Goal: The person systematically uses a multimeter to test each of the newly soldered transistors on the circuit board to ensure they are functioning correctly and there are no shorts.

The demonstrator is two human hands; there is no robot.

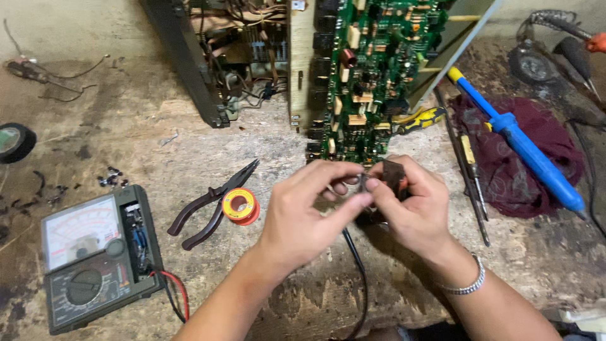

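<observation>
Two hands meet over the tabletop [189, 126]: left hand [303, 215] and right hand [413, 211] pinch a small dark component [392, 173] beside the green circuit board [372, 76]. A loose grip could drop it among clutter.

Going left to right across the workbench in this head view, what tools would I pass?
Tape roll → analog multimeter → pliers → solder spool → left hand → right hand → blue soldering iron.
</observation>
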